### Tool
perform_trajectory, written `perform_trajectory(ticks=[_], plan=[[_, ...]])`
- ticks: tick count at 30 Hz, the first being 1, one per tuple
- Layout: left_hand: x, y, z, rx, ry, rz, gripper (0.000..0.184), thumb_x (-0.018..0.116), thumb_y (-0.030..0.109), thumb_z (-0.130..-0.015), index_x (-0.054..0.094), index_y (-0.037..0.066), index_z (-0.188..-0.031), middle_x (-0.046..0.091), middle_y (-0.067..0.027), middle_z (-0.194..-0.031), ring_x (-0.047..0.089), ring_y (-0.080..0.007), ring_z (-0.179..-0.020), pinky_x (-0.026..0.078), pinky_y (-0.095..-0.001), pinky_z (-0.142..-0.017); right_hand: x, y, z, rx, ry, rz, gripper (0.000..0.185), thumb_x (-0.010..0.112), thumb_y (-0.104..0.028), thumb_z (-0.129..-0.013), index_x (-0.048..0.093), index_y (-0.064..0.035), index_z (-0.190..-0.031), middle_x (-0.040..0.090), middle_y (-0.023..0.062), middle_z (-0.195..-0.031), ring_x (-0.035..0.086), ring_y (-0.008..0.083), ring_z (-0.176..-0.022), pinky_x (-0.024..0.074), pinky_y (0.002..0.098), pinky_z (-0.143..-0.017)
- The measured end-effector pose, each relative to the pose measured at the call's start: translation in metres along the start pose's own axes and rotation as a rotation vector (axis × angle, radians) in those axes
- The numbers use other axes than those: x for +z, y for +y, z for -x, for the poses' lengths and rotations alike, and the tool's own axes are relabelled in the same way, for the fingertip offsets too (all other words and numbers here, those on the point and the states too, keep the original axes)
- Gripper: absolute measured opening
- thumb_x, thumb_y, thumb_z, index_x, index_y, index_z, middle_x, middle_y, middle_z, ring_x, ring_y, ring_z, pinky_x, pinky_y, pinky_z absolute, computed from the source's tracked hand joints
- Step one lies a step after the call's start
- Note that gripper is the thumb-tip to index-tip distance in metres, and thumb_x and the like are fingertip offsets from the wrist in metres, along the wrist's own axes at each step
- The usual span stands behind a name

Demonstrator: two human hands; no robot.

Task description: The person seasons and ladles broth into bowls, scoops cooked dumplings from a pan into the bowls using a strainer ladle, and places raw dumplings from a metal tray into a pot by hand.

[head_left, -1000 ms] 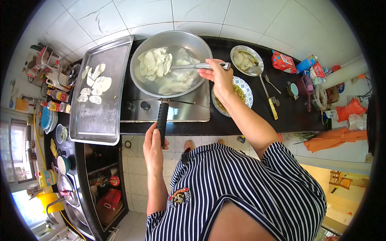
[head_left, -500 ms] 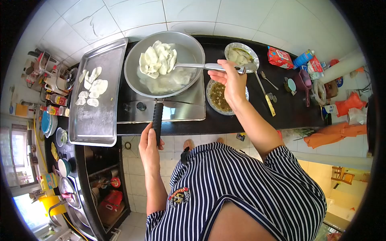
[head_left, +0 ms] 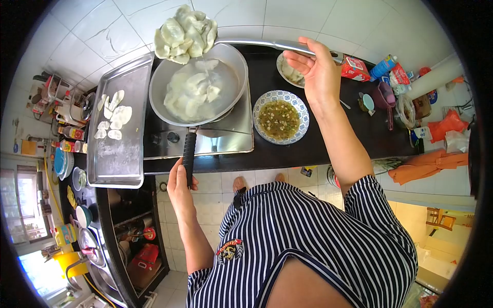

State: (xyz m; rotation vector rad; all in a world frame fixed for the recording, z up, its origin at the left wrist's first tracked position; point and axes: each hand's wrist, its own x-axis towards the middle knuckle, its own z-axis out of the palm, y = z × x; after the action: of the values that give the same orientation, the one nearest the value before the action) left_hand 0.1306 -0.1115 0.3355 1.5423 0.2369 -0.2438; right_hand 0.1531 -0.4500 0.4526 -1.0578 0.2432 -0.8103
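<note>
My left hand point(head_left: 179, 187) is wrapped round the black handle point(head_left: 189, 156) of a grey pan point(head_left: 232, 69) on the stove. Pale dumplings point(head_left: 190, 95) lie in cloudy, steaming water in it. Gripped in my right hand point(head_left: 322, 72) is a long-handled metal skimmer point(head_left: 257, 42), raised above the pan's far rim. Its head is hidden under a heap of dumplings point(head_left: 186, 35). A patterned bowl point(head_left: 302, 122) of brown broth with chopped bits stands right of the stove. Behind my right hand a second bowl point(head_left: 281, 72) with pale food is partly covered.
On the left, a metal tray point(head_left: 118, 159) carries several uncooked dumplings point(head_left: 119, 117). A tiled wall point(head_left: 303, 20) rises behind the stove point(head_left: 221, 138). A red packet point(head_left: 355, 69), a blue bottle point(head_left: 382, 68) and a purple dipper point(head_left: 382, 97) crowd the counter's right end.
My right hand has lifted the loaded skimmer up and away from the pan, moving right itself. More dumplings in the pan now show. My left hand stays on the handle.
</note>
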Motion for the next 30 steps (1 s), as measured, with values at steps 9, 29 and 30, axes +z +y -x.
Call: perform_trajectory(ticks=[9, 29, 30], plan=[[0.005, 0.000, 0.004, 0.020, 0.030, -0.048, 0.041, 0.049, 0.032, -0.099, 0.059, 0.001, -0.125, 0.055, -0.0004, -0.071, 0.050, -0.0076, -0.061, 0.038, -0.0227, -0.054, -0.037, 0.049, 0.015, 0.174, 0.081, 0.090, 0.021, 0.066, -0.014, -0.085, 0.060, 0.0046, -0.092, 0.065, 0.0156, -0.086, 0.071, 0.0286, -0.066, 0.0594, 0.0315, -0.057], [0.010, -0.003, 0.006, 0.074, 0.043, -0.122, 0.041, 0.048, 0.032, -0.098, 0.060, 0.003, -0.125, 0.053, 0.0015, -0.069, 0.048, -0.0071, -0.060, 0.036, -0.0213, -0.054, -0.193, -0.048, 0.062, 0.126, 0.212, 0.229, 0.026, 0.060, -0.020, -0.092, 0.062, 0.0041, -0.101, 0.068, 0.0174, -0.095, 0.072, 0.0278, -0.074, 0.0598, 0.0297, -0.060], [0.011, -0.002, 0.007, 0.069, 0.050, -0.131, 0.041, 0.048, 0.033, -0.098, 0.060, 0.003, -0.124, 0.053, 0.0016, -0.068, 0.048, -0.0070, -0.059, 0.036, -0.0212, -0.054, -0.199, -0.051, 0.066, 0.128, 0.217, 0.229, 0.026, 0.060, -0.020, -0.092, 0.062, 0.0041, -0.101, 0.068, 0.0174, -0.095, 0.072, 0.0278, -0.074, 0.0598, 0.0297, -0.060]])
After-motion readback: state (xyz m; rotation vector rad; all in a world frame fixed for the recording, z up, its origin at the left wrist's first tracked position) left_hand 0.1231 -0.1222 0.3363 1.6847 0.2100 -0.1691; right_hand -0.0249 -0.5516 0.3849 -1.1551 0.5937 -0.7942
